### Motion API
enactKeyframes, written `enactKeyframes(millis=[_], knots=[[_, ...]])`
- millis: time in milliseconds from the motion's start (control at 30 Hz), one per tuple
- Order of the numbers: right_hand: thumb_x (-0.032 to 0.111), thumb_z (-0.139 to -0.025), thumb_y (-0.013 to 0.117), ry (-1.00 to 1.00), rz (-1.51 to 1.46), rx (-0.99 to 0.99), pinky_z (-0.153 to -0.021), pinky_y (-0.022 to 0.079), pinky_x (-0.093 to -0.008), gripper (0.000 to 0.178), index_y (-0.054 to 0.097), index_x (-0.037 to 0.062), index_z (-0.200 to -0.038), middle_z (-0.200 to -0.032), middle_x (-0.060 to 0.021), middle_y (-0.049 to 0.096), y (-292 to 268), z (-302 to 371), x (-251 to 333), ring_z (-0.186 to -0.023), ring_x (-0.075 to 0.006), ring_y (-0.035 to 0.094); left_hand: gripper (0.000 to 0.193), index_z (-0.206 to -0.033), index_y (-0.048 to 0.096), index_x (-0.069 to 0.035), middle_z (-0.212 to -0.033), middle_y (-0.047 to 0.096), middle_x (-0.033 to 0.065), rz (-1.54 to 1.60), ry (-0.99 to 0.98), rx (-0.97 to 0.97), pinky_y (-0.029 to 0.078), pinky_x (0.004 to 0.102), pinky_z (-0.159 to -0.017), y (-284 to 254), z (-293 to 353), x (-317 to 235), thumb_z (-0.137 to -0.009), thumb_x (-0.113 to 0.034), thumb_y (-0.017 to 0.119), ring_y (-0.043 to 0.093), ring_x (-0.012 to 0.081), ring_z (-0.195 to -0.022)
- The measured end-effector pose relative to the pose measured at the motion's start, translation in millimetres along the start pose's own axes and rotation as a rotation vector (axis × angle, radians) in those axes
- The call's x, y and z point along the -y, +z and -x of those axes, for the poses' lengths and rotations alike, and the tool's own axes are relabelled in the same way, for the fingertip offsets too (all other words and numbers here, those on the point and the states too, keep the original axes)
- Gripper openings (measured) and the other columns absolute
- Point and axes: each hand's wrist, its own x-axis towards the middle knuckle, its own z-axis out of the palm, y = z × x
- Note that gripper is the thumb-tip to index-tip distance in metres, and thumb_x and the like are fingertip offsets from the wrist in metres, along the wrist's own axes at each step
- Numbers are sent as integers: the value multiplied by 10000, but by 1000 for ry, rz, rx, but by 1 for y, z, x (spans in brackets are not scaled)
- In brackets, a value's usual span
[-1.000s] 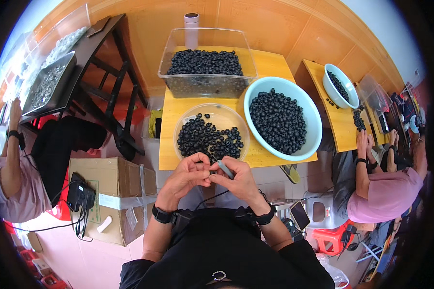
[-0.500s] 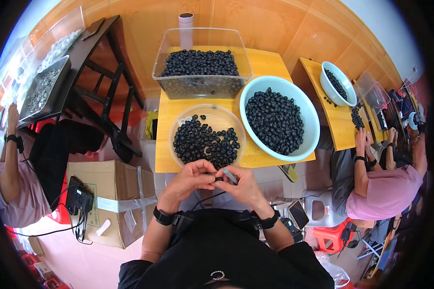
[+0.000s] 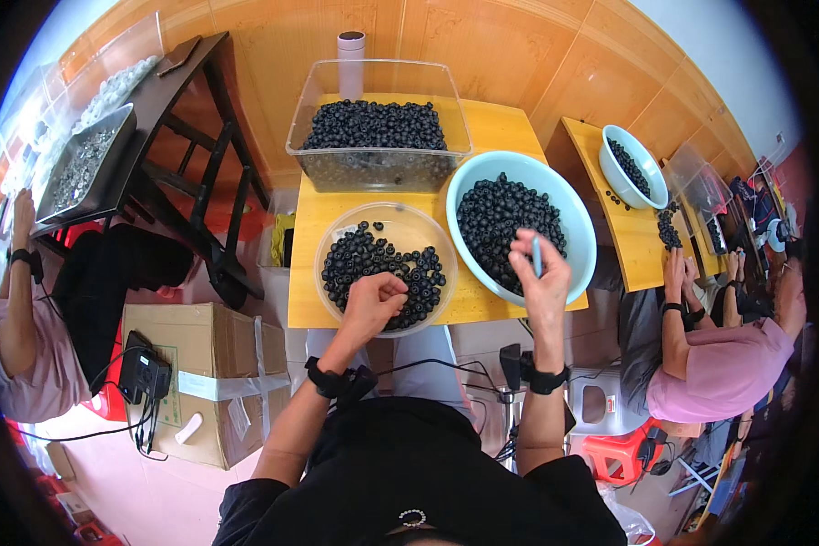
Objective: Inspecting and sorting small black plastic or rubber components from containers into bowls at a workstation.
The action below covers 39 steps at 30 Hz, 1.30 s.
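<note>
Head view shows the left hand curled shut over the clear round bowl of dark berries; what it holds I cannot tell; the right hand pinches a thin pale tool above the light blue bowl. I judge the tool could slip into the berries, because only the fingertips grip it; the clear bowl overhangs the yellow table edge and may tip.

You sit at a yellow table against a wall of orange wood panels. On your left stand a dark wooden rack and a cardboard box on the pink floor. Daylight is bright.
</note>
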Motion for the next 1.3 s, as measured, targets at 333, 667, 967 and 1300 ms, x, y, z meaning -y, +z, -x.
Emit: enactKeyframes(millis=[333, 667, 967, 1300], knots=[[44, -766, 651, -23, 256, -71, -657, 463, -299, 136, 646, -8, -891, -772, -110, 620, 4, 20, -23, -699, -194, 612, 192, -832, 580, -1, -788, 586, 156, -534, 286, -151, 477, 413, -666, 33, -12, -2, -667, -9, 677, 594, 349, -744], [72, -784, 642, 109, 211, -36, -603, 442, -295, 138, 634, -10, -894, -785, -105, 612, 5, 22, -17, -658, -169, 572, 186, -878, 596, -8, -799, 633, 62, -160, 193, -29, 527, 259, -621, 14, -12, -4, -727, -24, 705, 650, 155, -712], [110, -848, 564, -172, 116, 364, -585, 437, -323, 201, 606, -9, -1003, -783, -135, 576, 43, 62, 31, -657, -269, 568, 184, -999, 597, -16, -915, 639, 85, 959, -75, 249, 564, 242, -719, -26, 28, -18, -819, 13, 622, 655, 146, -803], [136, -812, 637, -376, 207, 456, -489, 446, -326, 184, 631, 33, -964, -722, -92, 605, 59, 68, 40, -549, -231, 590, 198, -1012, 580, -10, -957, 628, 99, 1036, -69, 332, 563, 236, -720, -25, 35, -19, -824, -34, 638, 648, 142, -785]])
